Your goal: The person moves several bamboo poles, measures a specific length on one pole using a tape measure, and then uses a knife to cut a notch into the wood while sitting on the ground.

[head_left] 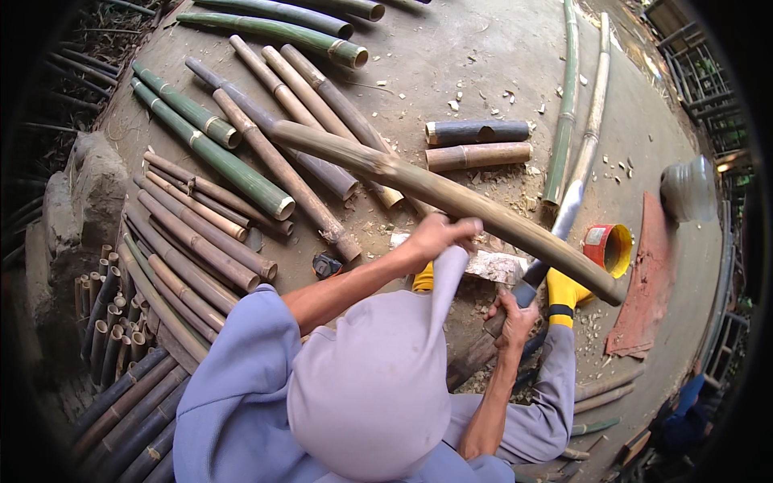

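My right hand point(512, 319) is closed round the lower end of a machete, whose bright blade point(570, 208) passes under a raised brown bamboo pole point(515, 229). My left hand point(443, 239) touches the pole's lower edge. Its fingers look curled but are blurred, so their grip is unclear. Just below that hand rises the peak of a grey cloth hood point(366, 386), which covers a head low in the middle. One yellow glove point(564, 291), with a black wristband and grey sleeve, lies beside the pole's right part. Another yellow glove point(423, 278) shows partly under my left forearm. A pale chopped block point(495, 266) lies between them.
Several cut bamboo lengths point(213, 161) lie at left, with a bundle of thin ones point(109, 322) beyond. Two short pieces point(479, 156) lie ahead. Long poles point(566, 105), a red tin point(596, 245), a rust-red sheet point(644, 282) and a clear jar point(689, 189) are at right.
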A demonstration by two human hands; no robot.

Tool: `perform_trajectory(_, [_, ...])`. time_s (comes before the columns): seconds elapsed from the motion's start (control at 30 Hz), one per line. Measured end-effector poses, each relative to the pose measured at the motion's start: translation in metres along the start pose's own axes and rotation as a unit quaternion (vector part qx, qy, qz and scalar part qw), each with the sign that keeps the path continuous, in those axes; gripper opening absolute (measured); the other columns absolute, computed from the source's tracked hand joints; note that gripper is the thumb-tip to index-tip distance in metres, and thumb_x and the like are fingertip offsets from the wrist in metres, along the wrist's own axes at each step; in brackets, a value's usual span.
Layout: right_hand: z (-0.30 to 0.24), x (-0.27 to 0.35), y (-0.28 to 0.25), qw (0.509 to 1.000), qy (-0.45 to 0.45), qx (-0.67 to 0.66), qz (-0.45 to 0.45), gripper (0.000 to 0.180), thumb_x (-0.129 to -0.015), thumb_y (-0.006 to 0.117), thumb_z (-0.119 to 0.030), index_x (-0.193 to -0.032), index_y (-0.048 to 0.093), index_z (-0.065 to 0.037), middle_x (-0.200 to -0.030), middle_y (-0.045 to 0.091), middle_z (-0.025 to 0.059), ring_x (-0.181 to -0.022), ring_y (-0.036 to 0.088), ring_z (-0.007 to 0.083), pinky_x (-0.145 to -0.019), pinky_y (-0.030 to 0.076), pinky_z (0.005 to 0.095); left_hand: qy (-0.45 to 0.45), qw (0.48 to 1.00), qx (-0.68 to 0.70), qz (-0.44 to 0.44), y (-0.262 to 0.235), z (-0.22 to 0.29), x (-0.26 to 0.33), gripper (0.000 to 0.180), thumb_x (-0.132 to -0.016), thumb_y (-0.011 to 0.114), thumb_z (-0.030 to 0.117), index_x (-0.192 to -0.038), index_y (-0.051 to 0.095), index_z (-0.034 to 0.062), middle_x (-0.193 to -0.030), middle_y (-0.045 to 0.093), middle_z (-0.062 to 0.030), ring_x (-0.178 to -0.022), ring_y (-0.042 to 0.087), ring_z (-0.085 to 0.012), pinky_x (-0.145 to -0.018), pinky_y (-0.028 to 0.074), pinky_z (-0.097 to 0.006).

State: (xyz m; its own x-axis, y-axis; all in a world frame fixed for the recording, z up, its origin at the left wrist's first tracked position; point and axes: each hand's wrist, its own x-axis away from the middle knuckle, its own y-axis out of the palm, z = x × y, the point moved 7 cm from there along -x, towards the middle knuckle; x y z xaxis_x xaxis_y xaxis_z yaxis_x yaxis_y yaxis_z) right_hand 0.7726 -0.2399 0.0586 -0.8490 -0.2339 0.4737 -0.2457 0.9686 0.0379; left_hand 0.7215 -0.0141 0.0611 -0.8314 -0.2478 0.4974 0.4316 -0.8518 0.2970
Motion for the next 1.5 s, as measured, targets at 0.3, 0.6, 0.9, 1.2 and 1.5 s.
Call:
perform_trajectory(0.3, [-0.076, 0.004, 0.010, 0.983, -0.157, 0.100, 0.003, 0.030, -0.075, 0.067, 0.002, -0.099, 0.048, 0.004, -0.062, 0.051, 0.0050, -0.043, 0.051, 0.0153, -0.040, 0.044, 0.0271, 0.190, 0.728, -0.642, -0.144, 0.025, 0.058, -0.031, 0.050, -0.055, 0.077, 0.019, -0.100, 0.055, 0.0161, -0.088, 0.062, -0.0112, -0.080, 0.063, -0.0292, -0.066, 0.051, -0.042])
perform_trajectory(0.6, [-0.085, 0.009, -0.006, 0.978, -0.169, 0.102, 0.064, 0.035, -0.081, 0.063, -0.009, -0.106, 0.040, -0.001, -0.068, 0.052, 0.0035, -0.053, 0.053, 0.0120, -0.048, 0.047, 0.0266, 0.417, 0.851, -0.313, 0.064, 0.029, 0.249, -0.007, 0.019, -0.068, 0.069, 0.016, -0.076, 0.061, -0.0002, -0.066, 0.064, -0.0058, -0.057, 0.059, -0.0127, -0.054, 0.048, -0.030])
perform_trajectory(0.9, [0.006, 0.030, -0.028, 0.961, -0.052, 0.261, 0.077, 0.046, -0.078, 0.065, -0.021, -0.113, 0.044, 0.000, -0.083, 0.062, 0.0176, -0.075, 0.064, 0.0306, -0.068, 0.050, 0.0376, 0.374, 0.920, 0.112, 0.026, 0.026, 0.152, -0.003, 0.033, -0.079, 0.059, 0.004, -0.106, 0.042, -0.0045, -0.083, 0.052, -0.0106, -0.075, 0.056, -0.0197, -0.078, 0.048, -0.039])
perform_trajectory(1.2, [0.001, 0.024, -0.019, 0.919, -0.261, 0.252, 0.151, 0.037, -0.080, 0.067, -0.013, -0.105, 0.043, -0.001, -0.072, 0.060, 0.0106, -0.064, 0.065, 0.0207, -0.053, 0.050, 0.0314, 0.338, 0.935, 0.104, 0.009, 0.016, 0.134, -0.011, 0.043, -0.078, 0.051, 0.015, -0.117, 0.035, 0.0024, -0.085, 0.046, -0.0076, -0.082, 0.050, -0.0184, -0.084, 0.041, -0.038])
perform_trajectory(1.5, [-0.013, 0.017, -0.026, 0.933, -0.214, 0.252, 0.145, 0.036, -0.077, 0.069, -0.010, -0.102, 0.044, -0.001, -0.075, 0.063, 0.0175, -0.066, 0.066, 0.0227, -0.054, 0.050, 0.0357, 0.369, 0.924, 0.089, -0.043, 0.025, 0.141, -0.007, 0.036, -0.077, 0.052, 0.015, -0.110, 0.043, 0.0055, -0.086, 0.044, -0.0061, -0.081, 0.046, -0.0176, -0.083, 0.039, -0.039])
